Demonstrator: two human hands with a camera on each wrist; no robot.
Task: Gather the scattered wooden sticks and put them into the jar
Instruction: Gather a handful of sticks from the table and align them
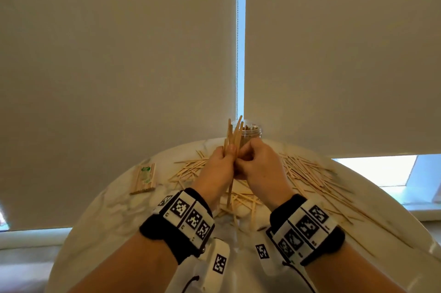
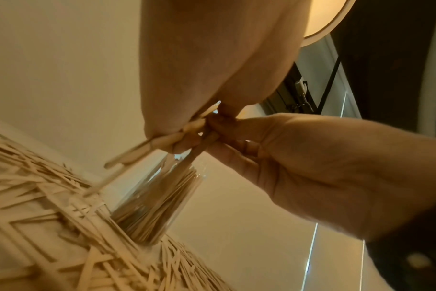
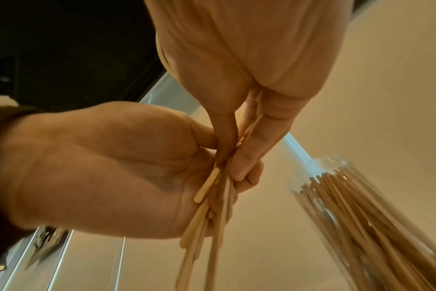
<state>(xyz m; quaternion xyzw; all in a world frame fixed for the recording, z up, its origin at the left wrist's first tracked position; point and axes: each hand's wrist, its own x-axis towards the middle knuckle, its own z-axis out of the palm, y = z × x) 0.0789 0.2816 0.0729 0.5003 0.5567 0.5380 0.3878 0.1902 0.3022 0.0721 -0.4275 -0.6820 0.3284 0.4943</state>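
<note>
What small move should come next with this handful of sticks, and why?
Probably carry the bundle of sticks forward over the jar and lower it in: both the left hand and right hand grip it upright, just short of the open mouth.

Jar (image 1: 252, 134) at table (image 1: 119, 209) rear, loose sticks (image 1: 307, 173) in front, pack (image 1: 144, 179) left
</note>
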